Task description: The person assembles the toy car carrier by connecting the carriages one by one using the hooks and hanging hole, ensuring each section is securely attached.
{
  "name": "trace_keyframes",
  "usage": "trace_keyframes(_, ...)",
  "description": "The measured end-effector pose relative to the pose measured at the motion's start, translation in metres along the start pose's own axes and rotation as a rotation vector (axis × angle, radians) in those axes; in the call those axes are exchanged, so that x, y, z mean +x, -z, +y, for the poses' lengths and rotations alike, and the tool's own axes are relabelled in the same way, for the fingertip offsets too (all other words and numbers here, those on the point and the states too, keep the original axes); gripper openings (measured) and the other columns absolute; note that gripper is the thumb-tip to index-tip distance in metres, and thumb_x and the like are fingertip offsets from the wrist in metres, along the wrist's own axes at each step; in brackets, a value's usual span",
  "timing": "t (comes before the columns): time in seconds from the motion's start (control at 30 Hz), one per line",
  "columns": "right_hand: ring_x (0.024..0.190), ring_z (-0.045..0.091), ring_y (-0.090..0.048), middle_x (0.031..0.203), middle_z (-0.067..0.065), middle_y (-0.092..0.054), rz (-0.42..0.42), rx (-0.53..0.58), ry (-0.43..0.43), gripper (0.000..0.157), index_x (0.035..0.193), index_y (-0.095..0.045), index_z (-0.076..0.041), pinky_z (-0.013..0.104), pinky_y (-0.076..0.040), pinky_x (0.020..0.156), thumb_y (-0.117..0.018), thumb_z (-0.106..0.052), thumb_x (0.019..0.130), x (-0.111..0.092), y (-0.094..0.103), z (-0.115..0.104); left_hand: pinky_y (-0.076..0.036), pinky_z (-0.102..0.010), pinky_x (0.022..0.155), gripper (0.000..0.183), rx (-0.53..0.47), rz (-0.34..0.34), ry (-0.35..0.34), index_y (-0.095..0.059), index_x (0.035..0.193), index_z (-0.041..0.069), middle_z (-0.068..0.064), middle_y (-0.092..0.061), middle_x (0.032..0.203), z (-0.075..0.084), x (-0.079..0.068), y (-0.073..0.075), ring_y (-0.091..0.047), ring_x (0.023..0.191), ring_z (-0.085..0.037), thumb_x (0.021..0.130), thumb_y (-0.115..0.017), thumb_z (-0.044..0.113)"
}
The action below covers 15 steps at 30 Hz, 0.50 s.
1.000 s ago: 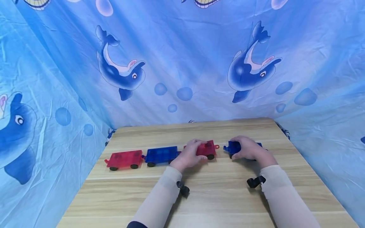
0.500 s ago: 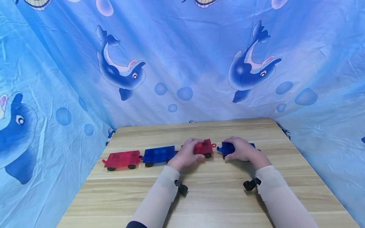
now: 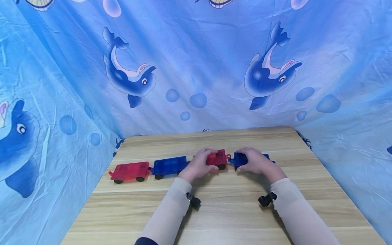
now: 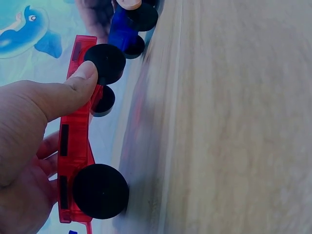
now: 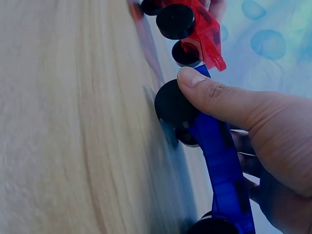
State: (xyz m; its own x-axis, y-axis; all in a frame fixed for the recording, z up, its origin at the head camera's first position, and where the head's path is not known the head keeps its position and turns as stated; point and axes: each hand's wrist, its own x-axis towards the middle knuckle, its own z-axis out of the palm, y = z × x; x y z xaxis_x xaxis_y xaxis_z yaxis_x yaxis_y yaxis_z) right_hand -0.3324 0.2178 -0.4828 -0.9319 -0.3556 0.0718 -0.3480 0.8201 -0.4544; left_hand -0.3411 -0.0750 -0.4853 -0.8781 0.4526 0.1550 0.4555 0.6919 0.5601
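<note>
My left hand (image 3: pixel 200 165) grips a translucent red toy train car (image 4: pixel 75 141) across its width, its thumb against a black wheel (image 4: pixel 105 63). To its right, my right hand (image 3: pixel 253 161) holds a translucent blue toy train car (image 5: pixel 222 156), thumb over the front wheel (image 5: pixel 174 103). The red car's ring-shaped coupling (image 3: pixel 228 156) overlaps the blue car's hook (image 3: pixel 231 160) in the head view. Left of my left hand, another blue car (image 3: pixel 169 165) and another red car (image 3: pixel 130 171) stand in the same row, joined end to end.
A wood-grain table (image 3: pixel 226 211) lies under the cars. Blue curtains printed with dolphins (image 3: pixel 128 75) hang behind it and at both sides. A small black camera is strapped to each wrist, over light sleeves (image 3: pixel 294 204).
My right hand has brought its blue car leftward, narrowing the gap to the red car. My left hand and the cars left of it have shifted slightly left.
</note>
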Motion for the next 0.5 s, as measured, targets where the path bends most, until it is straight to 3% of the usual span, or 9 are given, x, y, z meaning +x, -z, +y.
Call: trace_keyframes(0.5,0.138,0.042,-0.051,0.148,0.020,-0.056,0.011,-0.013,0.042,0.092,0.151,-0.054,-0.005,0.062,-0.039,0.113,-0.092,-0.046,0.079,0.0033,-0.0066,-0.0054,-0.050,-0.046,0.108,0.070,0.012,-0.020,0.020,-0.058,0.150,0.027,0.001,-0.053,0.147,-0.0002,-0.0027,0.0021,-0.052,0.134,-0.024,0.087,-0.087,0.034)
